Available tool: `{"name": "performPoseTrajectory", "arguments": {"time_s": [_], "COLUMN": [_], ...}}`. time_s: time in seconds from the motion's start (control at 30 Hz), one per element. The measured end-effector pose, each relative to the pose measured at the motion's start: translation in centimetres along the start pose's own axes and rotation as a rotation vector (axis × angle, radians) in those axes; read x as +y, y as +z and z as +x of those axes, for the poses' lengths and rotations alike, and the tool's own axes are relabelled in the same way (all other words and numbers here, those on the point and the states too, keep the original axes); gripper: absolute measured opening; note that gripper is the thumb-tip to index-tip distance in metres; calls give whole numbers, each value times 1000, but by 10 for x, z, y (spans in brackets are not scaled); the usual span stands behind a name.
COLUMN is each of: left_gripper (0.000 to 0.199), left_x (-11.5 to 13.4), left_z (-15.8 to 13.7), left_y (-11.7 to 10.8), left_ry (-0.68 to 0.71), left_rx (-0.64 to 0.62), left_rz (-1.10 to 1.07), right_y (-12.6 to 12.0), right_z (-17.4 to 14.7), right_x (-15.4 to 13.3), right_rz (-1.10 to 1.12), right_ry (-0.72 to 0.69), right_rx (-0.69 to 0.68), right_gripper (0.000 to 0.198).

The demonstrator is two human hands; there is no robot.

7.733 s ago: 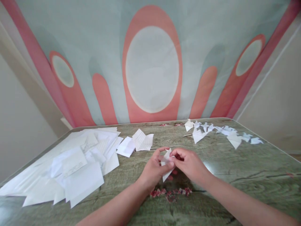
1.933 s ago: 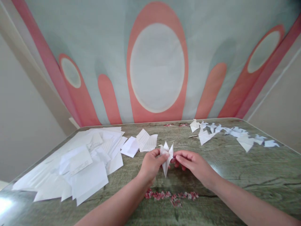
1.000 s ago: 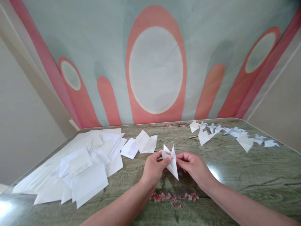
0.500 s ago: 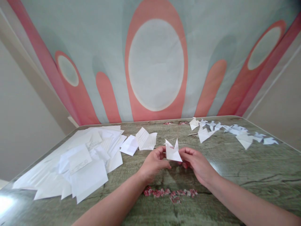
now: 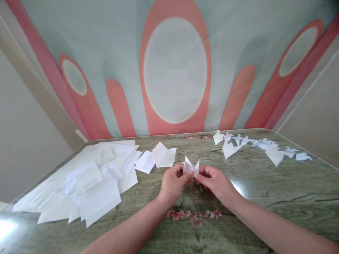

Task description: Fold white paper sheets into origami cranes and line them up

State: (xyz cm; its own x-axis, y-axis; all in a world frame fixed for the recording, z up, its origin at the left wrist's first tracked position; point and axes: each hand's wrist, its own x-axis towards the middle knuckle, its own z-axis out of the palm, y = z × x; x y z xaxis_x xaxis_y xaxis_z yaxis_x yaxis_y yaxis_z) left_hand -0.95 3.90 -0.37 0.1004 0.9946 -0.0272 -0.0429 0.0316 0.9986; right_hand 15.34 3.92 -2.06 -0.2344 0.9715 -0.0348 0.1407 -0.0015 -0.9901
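Note:
A small white folded paper piece (image 5: 190, 166) with two upright points is held above the middle of the table. My left hand (image 5: 173, 179) pinches its left side, thumb in front and fingers behind. My right hand (image 5: 213, 179) pinches the right side in the same way, the two thumb tips close together at the lower edge. The fingers hide the bottom of the fold. Just behind and left of my left hand lie a creased sheet with printed lines (image 5: 164, 156) and a smaller folded white paper (image 5: 145, 162).
A spread-out pile of white paper (image 5: 100, 201) covers the table's left side. Several folded paper birds (image 5: 274, 155) stand in a row at the far right. The wood-patterned table (image 5: 265, 204) ends at a wall with a coral and grey-green hanging (image 5: 174, 127).
Both thumbs have come in over the front of the folded paper, and my hands are closer together. The paper has turned, its lower part now covered by the fingers.

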Motion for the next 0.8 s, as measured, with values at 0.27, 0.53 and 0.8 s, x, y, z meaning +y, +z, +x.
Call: {"name": "performPoseTrajectory", "arguments": {"time_s": [0.27,0.53,0.8], "left_gripper": [12,15,56], "left_x": [6,3,11], "left_z": [-6,-3,5], "left_y": [5,2,-18], "left_ry": [30,51,-123], "left_rx": [-20,8,-332], "left_rz": [4,92,-232], "right_y": [-1,-9,-18], "right_z": [-5,2,7], "right_x": [-14,-16,-8], "right_rz": [-320,-284,-198], "right_ry": [-136,-52,-8], "right_rx": [86,98,62], "right_gripper": [23,24,26]}}
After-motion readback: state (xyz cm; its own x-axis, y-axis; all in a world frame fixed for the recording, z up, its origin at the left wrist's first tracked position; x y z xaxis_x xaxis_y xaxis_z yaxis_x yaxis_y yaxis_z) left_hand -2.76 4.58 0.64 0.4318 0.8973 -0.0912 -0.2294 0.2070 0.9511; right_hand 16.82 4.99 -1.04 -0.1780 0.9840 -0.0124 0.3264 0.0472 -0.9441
